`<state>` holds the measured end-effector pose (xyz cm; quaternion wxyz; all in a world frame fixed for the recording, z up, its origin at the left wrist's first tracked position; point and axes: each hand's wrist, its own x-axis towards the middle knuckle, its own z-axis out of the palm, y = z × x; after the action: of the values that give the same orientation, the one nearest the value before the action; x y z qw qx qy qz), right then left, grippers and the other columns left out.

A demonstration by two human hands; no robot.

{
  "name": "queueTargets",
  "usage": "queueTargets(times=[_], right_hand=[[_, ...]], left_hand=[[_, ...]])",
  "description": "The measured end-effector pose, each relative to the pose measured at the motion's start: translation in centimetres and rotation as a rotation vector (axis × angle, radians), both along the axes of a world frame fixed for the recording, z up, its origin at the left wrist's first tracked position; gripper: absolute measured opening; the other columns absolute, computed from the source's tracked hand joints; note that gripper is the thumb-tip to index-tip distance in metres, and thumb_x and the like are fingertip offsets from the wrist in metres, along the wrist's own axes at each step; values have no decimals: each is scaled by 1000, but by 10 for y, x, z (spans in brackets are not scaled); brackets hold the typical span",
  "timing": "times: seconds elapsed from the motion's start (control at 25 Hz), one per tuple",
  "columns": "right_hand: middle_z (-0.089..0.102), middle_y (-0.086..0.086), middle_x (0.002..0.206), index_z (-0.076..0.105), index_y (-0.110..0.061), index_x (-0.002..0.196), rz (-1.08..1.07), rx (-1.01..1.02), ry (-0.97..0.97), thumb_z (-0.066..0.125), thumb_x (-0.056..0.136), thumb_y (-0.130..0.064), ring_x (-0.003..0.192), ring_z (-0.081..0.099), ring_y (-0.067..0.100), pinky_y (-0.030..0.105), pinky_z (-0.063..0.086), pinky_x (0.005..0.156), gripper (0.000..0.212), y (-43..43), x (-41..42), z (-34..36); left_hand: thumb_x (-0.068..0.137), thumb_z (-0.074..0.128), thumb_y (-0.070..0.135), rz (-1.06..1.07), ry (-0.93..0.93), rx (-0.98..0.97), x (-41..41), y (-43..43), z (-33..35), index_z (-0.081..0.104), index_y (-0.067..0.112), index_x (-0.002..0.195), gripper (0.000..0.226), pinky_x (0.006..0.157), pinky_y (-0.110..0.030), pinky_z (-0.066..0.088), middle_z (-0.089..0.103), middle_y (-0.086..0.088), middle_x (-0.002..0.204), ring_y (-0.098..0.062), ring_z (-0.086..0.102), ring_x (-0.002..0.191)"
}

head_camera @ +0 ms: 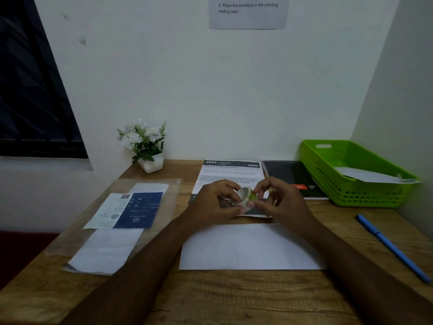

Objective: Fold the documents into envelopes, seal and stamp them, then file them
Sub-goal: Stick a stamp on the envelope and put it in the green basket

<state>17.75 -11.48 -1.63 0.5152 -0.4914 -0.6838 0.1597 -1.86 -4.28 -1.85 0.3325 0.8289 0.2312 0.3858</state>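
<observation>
Tape roll (244, 197) gripped by left hand (216, 202) above envelope (250, 246); right hand (278, 202) pinching its end, likely for sealing.

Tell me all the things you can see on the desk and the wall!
Desk: one, brown wood.
Envelope: one, white, front centre.
Printed document: one, white with dark header, behind the hands.
Dark folder: one, right of the document.
Basket: one, green, back right, holding a white paper.
Pen: one, blue, right edge.
Plastic packet: one, clear, white and blue contents, left.
Flower pot: one, white flowers, back left.
Instruction sheet: one, on the wall.
Tape roll: one, white and green, held by both hands.
Left hand, right hand: at desk centre.
</observation>
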Motion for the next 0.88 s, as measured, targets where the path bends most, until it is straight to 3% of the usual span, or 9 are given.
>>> queueTargets(times=[0.08, 0.24, 0.4, 0.56, 0.76, 0.88], right_hand=[[62, -5, 79, 64, -22, 84, -10, 22, -21, 83, 70, -13, 46, 52, 30, 16, 39, 44, 25, -2, 1, 2], [67, -1, 82, 66, -21, 79, -18, 126, -100, 80, 74, -10, 48, 56, 15, 14, 39, 48, 18, -1, -2, 5], [67, -2, 80, 66, -17, 77, -11, 120, -79, 78, 76, -6, 46, 59, 19, 16, 40, 47, 15, -2, -3, 4], [66, -13, 69, 67, -13, 76, -8, 47, -29, 77, 76, -4, 44, 60, 14, 16, 41, 45, 13, -4, -4, 4], [67, -19, 70, 67, -18, 78, 17, -10, -108, 73, 80, -8, 47, 63, 14, 16, 44, 46, 13, -6, -6, 6], [65, -15, 68, 64, -18, 78, 43, -77, -45, 70, 84, -7, 47, 64, 17, 18, 44, 45, 14, -5, -4, 8]], left_hand=[[69, 82, 16, 9, -8, -10, 1, 0, 0, 72, 18, 78, 14, 75, -23, 54, 63, 4, 105, -10, 61, 96], [69, 82, 17, 28, 18, 45, 0, 3, 0, 72, 18, 79, 14, 74, -13, 47, 62, 4, 105, -6, 59, 96], [68, 82, 18, 30, 17, 35, 1, 1, -1, 70, 18, 82, 18, 76, -19, 51, 63, 2, 107, -8, 60, 97], [69, 81, 7, -49, -38, -194, 2, -7, 3, 48, 18, 108, 52, 75, -31, 58, 58, -1, 117, -15, 64, 97], [69, 82, 22, 51, -31, -186, 6, -10, 5, 45, 26, 130, 72, 72, -25, 57, 57, 5, 113, -12, 63, 93], [72, 80, 19, 31, -20, -204, 9, -8, 4, 36, 30, 138, 80, 77, -26, 55, 56, 5, 115, -13, 62, 95]])
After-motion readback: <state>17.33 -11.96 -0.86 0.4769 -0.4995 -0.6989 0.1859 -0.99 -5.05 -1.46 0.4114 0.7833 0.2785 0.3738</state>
